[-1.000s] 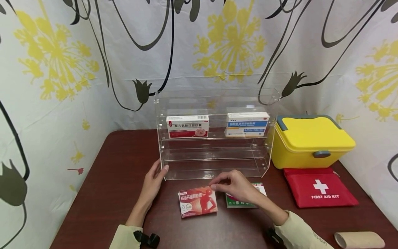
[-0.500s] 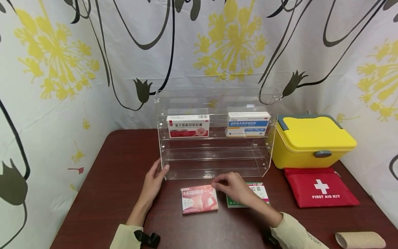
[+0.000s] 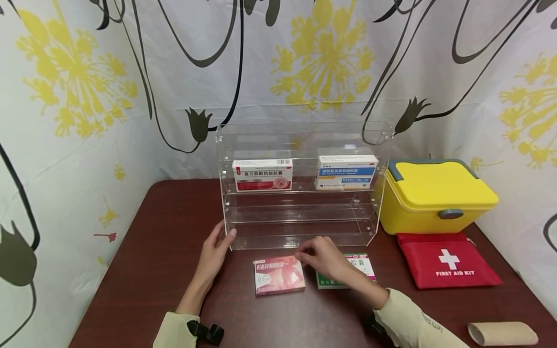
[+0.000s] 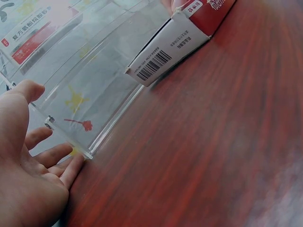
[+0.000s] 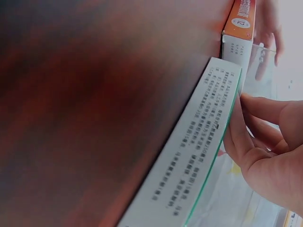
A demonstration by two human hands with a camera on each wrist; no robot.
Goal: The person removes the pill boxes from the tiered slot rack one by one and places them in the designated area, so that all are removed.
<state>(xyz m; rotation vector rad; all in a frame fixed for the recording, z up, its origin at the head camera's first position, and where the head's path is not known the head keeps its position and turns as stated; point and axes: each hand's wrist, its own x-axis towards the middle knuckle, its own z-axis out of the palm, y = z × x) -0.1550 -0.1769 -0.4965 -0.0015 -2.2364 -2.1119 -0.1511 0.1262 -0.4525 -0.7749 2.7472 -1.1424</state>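
Observation:
My left hand (image 3: 213, 251) holds the left side of a clear acrylic display rack (image 3: 261, 242), its thumb at the front edge and its fingers along the outside. A red-pink medicine box (image 3: 278, 278) lies printed face up on the table before the rack. At its rear right corner, my right hand (image 3: 324, 258) pinches it with thumb and index finger. The left wrist view shows the box's white barcode end (image 4: 161, 59). Beneath the right hand lies a green and white medicine box (image 3: 363, 265), partly hidden by the forearm; its white side (image 5: 189, 137) fills the right wrist view.
A red and white medicine box (image 3: 263, 175) and a blue and white one (image 3: 345, 172) stand on a rack shelf. To the right are a yellow lidded case (image 3: 439, 193), a red first aid pouch (image 3: 448, 263) and a cardboard tube (image 3: 502, 333).
The red-pink box has turned slightly straighter and shifted a little right and back, with the right hand at its corner. My left hand stays on the rack.

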